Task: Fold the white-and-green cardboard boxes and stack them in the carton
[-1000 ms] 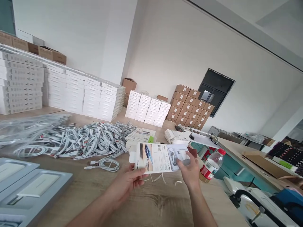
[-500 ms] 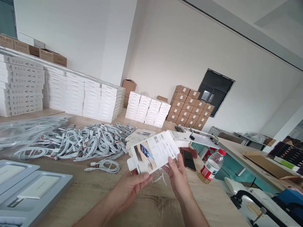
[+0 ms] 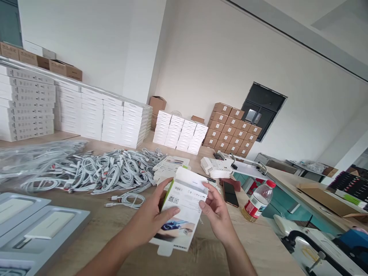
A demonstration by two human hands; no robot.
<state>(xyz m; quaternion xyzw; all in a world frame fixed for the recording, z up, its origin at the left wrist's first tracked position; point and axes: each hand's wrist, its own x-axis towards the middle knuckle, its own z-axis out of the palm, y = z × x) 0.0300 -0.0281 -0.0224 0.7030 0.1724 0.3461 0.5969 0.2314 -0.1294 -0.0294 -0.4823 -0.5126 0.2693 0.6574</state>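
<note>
A white printed packaging box with a car picture, codes and small text is held over the table by both hands. One flap stands up at its far end, and a small tab sticks out at the near end. My left hand grips the left side, thumb lying on the printed face, near a strip of green edge. At the upper right edge, my right hand pinches the box between thumb and fingers; some fingertips are hidden behind it. A coiled white cable lies to the left, beside a large heap of similar cables.
Grey trays with white devices sit at the near left. Flat white cartons, a phone and a bottle lie or stand to the right. Stacked white boxes line the back; brown cartons are piled beyond.
The box has been turned so its picture end now points toward me, its flap end away. My left hand has shifted up its left side; the right hand has moved to the far right edge.
</note>
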